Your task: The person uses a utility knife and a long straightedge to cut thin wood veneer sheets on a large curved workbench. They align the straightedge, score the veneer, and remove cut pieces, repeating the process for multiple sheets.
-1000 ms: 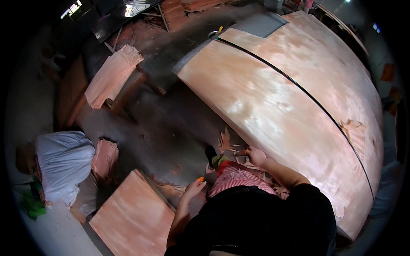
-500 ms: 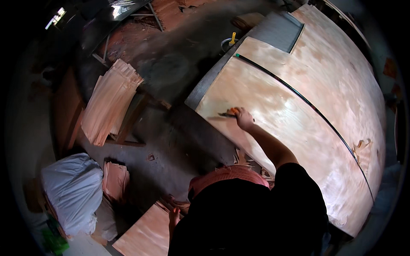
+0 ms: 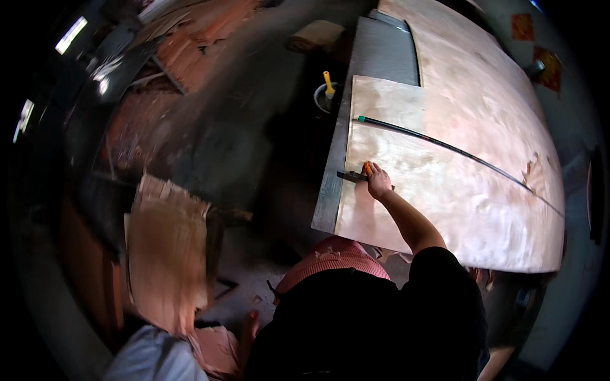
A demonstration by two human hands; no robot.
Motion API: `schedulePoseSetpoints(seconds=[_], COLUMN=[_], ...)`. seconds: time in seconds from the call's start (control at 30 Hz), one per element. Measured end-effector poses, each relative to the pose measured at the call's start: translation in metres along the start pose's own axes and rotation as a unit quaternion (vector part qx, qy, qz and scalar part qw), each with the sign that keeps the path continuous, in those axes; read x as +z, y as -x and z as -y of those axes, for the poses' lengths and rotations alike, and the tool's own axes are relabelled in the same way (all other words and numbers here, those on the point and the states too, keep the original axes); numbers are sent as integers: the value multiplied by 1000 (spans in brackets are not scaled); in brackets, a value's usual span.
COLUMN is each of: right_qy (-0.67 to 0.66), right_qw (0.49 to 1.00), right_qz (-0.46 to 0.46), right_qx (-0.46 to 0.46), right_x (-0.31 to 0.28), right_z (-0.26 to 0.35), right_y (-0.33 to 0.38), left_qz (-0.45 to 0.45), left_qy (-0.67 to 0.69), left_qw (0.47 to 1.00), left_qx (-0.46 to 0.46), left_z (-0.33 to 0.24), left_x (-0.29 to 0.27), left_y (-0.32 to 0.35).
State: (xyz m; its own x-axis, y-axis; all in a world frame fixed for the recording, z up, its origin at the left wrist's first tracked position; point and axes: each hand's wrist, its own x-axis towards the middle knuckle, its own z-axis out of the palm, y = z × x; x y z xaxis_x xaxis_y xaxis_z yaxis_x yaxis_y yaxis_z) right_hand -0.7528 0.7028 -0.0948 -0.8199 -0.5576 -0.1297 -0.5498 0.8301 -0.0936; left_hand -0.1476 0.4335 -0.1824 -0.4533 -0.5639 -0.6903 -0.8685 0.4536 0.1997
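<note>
My right hand (image 3: 380, 183) is closed around a dark, narrow blade-like tool (image 3: 351, 176) with an orange part (image 3: 367, 168) showing by the fingers. The tool lies across the left edge of a pale wood veneer sheet (image 3: 394, 219) on the table, its tip reaching past the sheet. Beyond the hand, a long thin black rod (image 3: 438, 139) with a green end crosses the veneer. My left hand (image 3: 251, 322) hangs low beside my body; its fingers are too dark and partly hidden to read.
Left of the table stands a pail (image 3: 319, 100) with a yellow-handled brush (image 3: 328, 84). A grey metal plate (image 3: 387, 51) lies at the table's far end. Stacked veneer strips (image 3: 168, 247) and a white sack (image 3: 154, 357) are on my left. Torn veneer scraps (image 3: 529, 170) lie at the right.
My view has turned, so the table's left edge now runs nearly upright. The right hand keeps its grip on the tool at the sheet's edge. My left hand appears away from the lower veneer stack.
</note>
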Motion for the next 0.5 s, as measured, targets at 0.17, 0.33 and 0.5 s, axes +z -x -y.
schedulePoseSetpoints(seconds=[0.17, 0.33, 0.5], right_qy=[15, 26, -59], right_qw=[998, 993, 990], right_qz=[43, 78, -57], right_qx=[48, 82, 111], right_x=[0, -5, 13], right_z=[14, 21, 29], right_y=[-2, 5, 0], left_qz=[-140, -103, 58], left_qy=[-48, 3, 66], left_qw=[976, 956, 899], left_qx=[161, 276, 430], left_z=[-29, -190, -351], left_x=[-164, -273, -281], left_y=[-161, -252, -267])
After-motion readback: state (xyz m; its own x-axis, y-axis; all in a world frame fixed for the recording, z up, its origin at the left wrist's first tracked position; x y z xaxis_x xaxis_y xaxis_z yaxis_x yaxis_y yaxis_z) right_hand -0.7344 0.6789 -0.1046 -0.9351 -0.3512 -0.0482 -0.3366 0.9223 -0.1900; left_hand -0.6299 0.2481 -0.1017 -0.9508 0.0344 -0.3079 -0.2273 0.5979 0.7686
